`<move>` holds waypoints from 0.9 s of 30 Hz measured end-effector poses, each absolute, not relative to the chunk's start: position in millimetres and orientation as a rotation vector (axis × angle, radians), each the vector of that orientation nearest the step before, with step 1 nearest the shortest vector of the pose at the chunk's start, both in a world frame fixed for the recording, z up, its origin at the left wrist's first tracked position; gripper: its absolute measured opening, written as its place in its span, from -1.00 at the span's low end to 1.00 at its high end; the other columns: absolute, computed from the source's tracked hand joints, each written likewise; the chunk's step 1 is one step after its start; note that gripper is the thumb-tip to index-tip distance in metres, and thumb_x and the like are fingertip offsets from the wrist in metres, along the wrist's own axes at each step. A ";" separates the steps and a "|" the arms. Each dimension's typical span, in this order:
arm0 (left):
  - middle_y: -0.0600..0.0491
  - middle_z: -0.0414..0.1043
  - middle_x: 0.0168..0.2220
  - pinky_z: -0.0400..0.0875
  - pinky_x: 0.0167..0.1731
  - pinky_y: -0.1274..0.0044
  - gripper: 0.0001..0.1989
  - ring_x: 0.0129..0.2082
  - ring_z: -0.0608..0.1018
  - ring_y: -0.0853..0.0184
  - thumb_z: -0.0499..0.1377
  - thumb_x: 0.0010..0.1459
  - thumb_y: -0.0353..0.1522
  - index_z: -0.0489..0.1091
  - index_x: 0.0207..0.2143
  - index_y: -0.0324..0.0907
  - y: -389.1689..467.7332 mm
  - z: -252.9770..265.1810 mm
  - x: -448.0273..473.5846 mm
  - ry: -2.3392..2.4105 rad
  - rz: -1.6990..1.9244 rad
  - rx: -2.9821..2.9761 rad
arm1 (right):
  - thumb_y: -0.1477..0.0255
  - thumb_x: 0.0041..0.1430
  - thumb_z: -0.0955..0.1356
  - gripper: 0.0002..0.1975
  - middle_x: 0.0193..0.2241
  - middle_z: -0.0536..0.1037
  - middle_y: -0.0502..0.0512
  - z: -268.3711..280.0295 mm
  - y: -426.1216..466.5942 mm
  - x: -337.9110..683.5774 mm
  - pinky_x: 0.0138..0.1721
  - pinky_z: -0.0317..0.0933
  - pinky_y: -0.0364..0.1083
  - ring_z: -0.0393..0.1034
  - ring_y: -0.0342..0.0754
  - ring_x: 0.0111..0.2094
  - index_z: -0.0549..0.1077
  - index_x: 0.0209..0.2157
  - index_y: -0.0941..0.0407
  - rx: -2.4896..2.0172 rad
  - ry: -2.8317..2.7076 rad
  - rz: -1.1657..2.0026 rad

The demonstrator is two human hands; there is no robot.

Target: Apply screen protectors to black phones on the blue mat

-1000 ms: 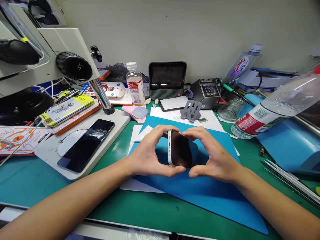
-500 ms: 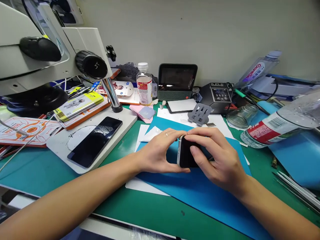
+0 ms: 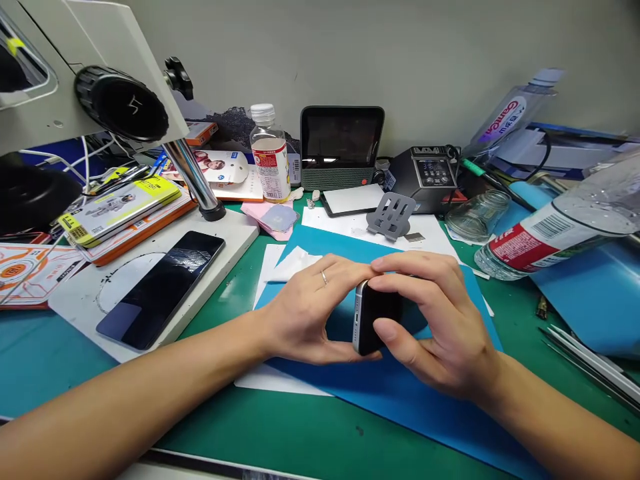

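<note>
A smartphone [image 3: 373, 319] with a silver frame and dark face is held on its long edge above the blue mat [image 3: 400, 393], its port end turned toward me. My left hand [image 3: 320, 313] grips it between thumb below and fingers above, and a ring shows on one finger. Around the phone's upper edge and dark face curls my right hand [image 3: 435, 320], its fingertips on the top edge and its thumb at the face. The far end of the phone is hidden behind my right hand.
Left, another phone [image 3: 163, 290] lies on the white microscope base [image 3: 240, 233], below the microscope arm [image 3: 125, 73]. Behind the mat stand a grey phone stand [image 3: 391, 217], a small bottle [image 3: 270, 160] and a screen device [image 3: 343, 147]. A large bottle [image 3: 540, 247] and tweezers [image 3: 595, 367] are right.
My view has shifted, so the microscope and base sit further left. The phone is turned a little in my hands, and my right thumb has drawn back slightly along its face.
</note>
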State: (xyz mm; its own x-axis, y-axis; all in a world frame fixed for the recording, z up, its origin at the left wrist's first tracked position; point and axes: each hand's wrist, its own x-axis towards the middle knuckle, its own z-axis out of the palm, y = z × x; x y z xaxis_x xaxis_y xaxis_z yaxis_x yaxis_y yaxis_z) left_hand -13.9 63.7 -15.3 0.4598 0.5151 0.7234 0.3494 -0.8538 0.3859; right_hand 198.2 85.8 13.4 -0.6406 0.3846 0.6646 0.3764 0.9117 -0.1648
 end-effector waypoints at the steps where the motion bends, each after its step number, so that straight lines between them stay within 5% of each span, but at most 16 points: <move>1: -0.13 0.49 -0.01 0.44 -0.07 0.32 -0.32 -0.04 0.55 0.13 0.32 0.13 -0.19 0.13 0.21 -0.14 63.8 -15.3 -13.6 0.752 1.354 2.526 | 0.31 0.24 0.33 -0.65 0.00 0.50 0.18 12.7 85.6 198.5 0.06 0.25 0.25 0.40 0.22 0.01 0.35 0.06 -0.03 -0.543 -2.328 0.016; 6: -0.15 0.50 -0.03 0.41 -0.02 0.34 -0.40 -0.01 0.54 0.15 0.25 0.19 -0.13 0.16 0.16 -0.20 64.9 -15.8 -12.6 0.696 1.376 2.577 | 0.14 0.21 0.37 -0.57 0.05 0.46 0.24 11.8 82.9 194.9 0.05 0.25 0.29 0.38 0.29 0.04 0.28 0.04 -0.03 -0.551 -2.337 0.050; 14: -0.12 0.51 0.00 0.33 0.09 0.28 -0.32 0.03 0.53 0.11 0.20 0.20 -0.08 0.08 0.26 -0.15 64.4 -18.7 -13.6 0.737 1.419 2.672 | 0.24 0.10 0.45 -0.61 0.00 0.48 0.23 13.1 74.3 186.5 -0.01 0.29 0.30 0.41 0.29 0.01 0.29 -0.10 -0.03 -0.592 -2.285 0.115; 27: -0.16 0.51 -0.02 0.42 -0.01 0.26 -0.33 -0.01 0.57 0.11 0.20 0.22 -0.08 0.09 0.25 -0.20 67.2 -19.2 -11.8 0.640 1.484 2.676 | 0.23 0.11 0.46 -0.50 0.00 0.50 0.25 12.1 72.6 188.2 -0.01 0.32 0.29 0.44 0.26 -0.01 0.24 0.02 -0.02 -0.528 -2.267 0.073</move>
